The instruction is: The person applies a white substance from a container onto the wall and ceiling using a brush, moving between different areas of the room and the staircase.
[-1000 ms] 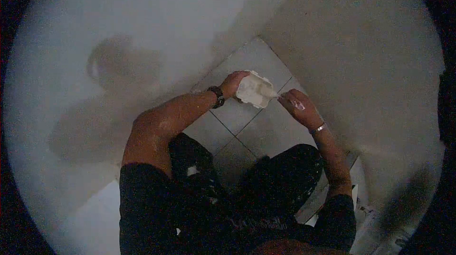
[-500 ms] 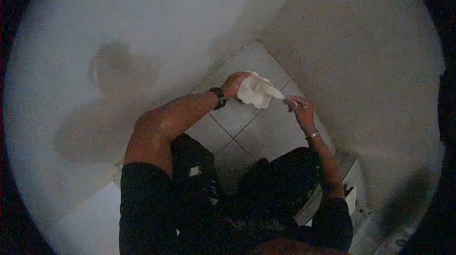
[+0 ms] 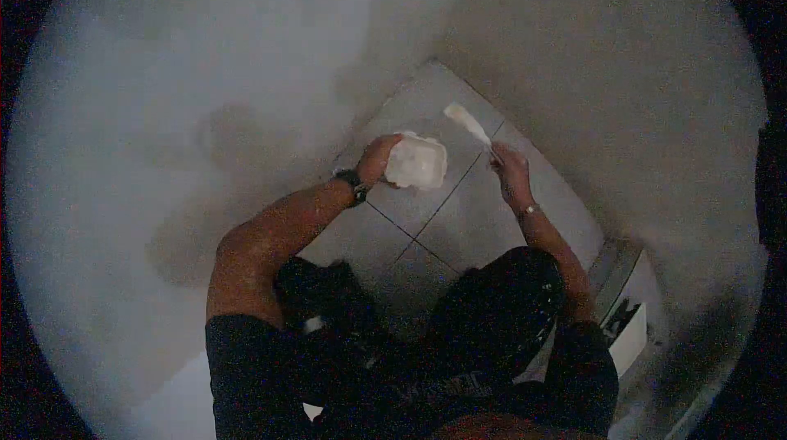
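Note:
My left hand [image 3: 380, 161] is closed on the left edge of a small squarish tub [image 3: 416, 162], coated inside with something white like paint. My right hand [image 3: 511, 168] grips a paintbrush [image 3: 467, 122] by its handle. White covers the brush head, which points up and to the left, apart from the tub and above the floor tiles. Low light blurs the fine detail of both.
Walls meet in a corner beyond the tiled floor [image 3: 434, 223], with the painted wall [image 3: 270, 47] to the left and another wall [image 3: 615, 71] to the right. A white box-like object [image 3: 630, 342] stands by my right elbow. My bent knees frame the near floor.
The brush has left the tub and swung up, its head now clear of the rim. My left hand and the tub have shifted slightly left in view, and the view itself has moved.

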`<state>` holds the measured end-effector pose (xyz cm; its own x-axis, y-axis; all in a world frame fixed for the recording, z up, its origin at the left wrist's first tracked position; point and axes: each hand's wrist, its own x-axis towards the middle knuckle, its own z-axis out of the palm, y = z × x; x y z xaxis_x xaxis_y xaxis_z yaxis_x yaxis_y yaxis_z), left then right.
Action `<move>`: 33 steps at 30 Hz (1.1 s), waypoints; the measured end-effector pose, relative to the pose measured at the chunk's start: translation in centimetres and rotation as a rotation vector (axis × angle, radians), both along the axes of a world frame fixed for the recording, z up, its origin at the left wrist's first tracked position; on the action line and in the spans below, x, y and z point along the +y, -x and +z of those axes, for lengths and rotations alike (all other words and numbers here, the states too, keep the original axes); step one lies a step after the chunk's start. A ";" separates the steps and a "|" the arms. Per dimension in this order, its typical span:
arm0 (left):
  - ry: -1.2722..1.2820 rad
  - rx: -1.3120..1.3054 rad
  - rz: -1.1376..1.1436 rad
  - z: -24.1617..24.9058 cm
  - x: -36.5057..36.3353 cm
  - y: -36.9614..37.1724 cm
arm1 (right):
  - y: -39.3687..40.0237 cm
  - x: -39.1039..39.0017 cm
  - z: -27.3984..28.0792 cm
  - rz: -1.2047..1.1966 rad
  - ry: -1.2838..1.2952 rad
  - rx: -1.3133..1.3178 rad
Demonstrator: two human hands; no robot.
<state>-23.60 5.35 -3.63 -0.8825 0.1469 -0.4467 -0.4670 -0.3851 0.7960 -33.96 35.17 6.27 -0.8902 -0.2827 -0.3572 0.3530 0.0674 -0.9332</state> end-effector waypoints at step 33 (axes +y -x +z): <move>-0.064 -0.324 0.148 7.2 2.8 -4.1 | 15.8 -9.0 -13.2 -0.373 -0.960 1.121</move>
<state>-19.54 8.20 3.53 -0.7105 0.0645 -0.7007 -0.6263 -0.5120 0.5879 -49.76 26.22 -6.93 -0.7840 -0.0488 0.6188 -0.3523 0.8558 -0.3789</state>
